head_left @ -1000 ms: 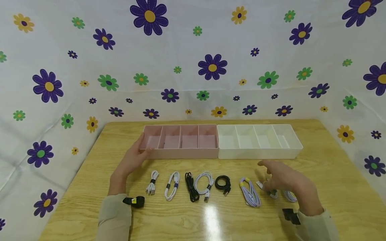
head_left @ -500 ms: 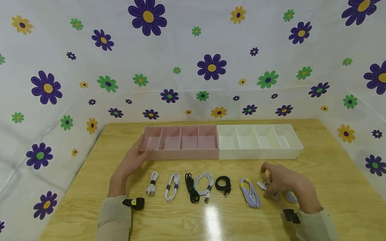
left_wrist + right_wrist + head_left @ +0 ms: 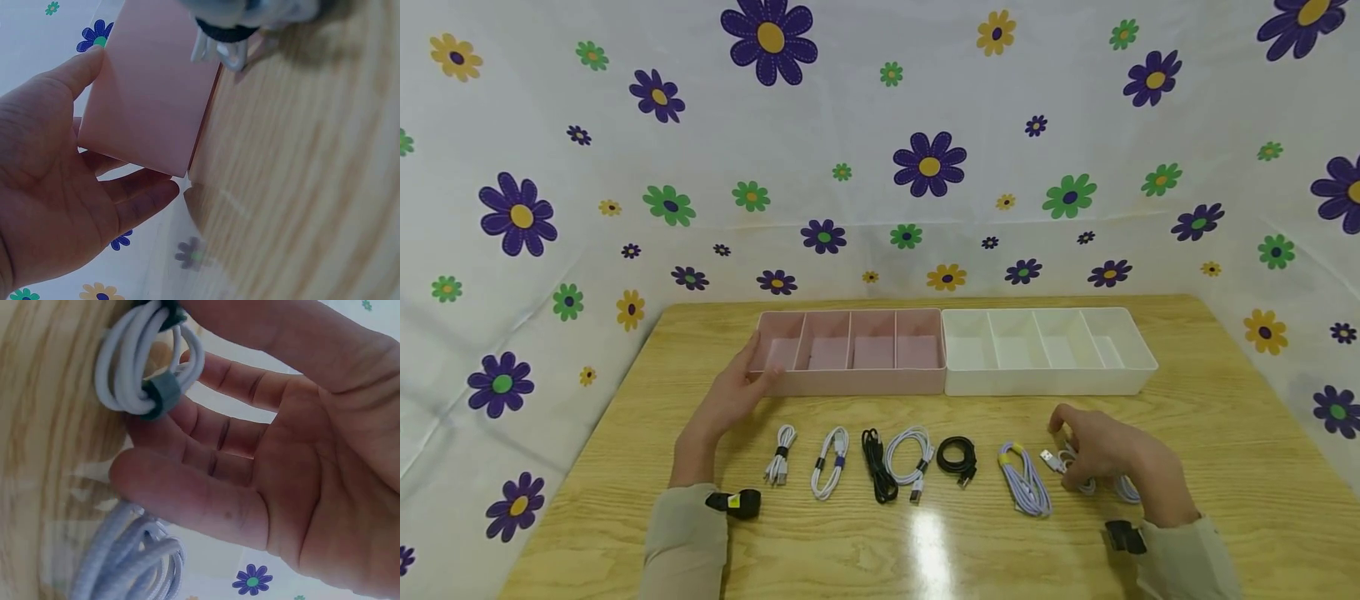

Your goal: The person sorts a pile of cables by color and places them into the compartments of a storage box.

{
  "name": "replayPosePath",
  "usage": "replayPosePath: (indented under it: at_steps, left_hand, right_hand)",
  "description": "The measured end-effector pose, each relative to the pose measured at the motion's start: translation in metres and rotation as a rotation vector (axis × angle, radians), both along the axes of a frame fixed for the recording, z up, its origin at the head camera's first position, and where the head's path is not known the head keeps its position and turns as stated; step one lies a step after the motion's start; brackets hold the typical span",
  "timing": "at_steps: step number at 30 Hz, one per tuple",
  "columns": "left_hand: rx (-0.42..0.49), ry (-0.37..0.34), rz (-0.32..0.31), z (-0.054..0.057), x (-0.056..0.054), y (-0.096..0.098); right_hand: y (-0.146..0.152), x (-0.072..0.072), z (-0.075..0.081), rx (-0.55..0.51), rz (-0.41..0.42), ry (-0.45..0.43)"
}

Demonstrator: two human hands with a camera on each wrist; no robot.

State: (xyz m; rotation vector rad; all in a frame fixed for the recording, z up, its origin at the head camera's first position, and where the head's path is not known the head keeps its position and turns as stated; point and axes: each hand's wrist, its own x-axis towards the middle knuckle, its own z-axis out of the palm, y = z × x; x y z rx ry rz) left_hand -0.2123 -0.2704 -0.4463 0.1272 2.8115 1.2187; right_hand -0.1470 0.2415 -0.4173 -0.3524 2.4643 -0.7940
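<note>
My left hand grips the left end of a pink box, which has several compartments. In the left wrist view, the thumb lies on one side wall and the fingers reach round the end. My right hand is low over a coiled white cable with a USB plug. Its thumb and curved fingers stand apart on either side of the coil. In the right wrist view, green ties bind this cable, and a pale lilac cable lies beside the fingers.
A white compartment box adjoins the pink one. Along the wooden table lie several tied cables, among them a black bundle, a black coil and a lilac cable with yellow ties. A flowered cloth surrounds the table.
My right hand has lowered slightly, its forefinger curling down towards the white cable, and more of the USB plug shows. My left hand stays on the pink box.
</note>
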Motion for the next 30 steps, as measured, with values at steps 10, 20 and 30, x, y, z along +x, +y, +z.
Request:
replayPosePath:
  at_steps: [10,20,30]
  left_hand:
    - [0.008,0.004,0.004,0.0,-0.0016,-0.0012]
    - [0.009,-0.02,-0.004,-0.0005,-0.0014,-0.0023]
    - [0.007,-0.017,-0.015,-0.0023,-0.002,-0.0038]
  right_hand:
    - [-0.0032,-0.0011,-0.0033,0.001,0.03,0.018]
    - [-0.005,-0.0017,-0.0046,-0.076,0.01,-0.011]
    - [-0.0015,-0.0056,-0.005,-0.147,0.014,0.034]
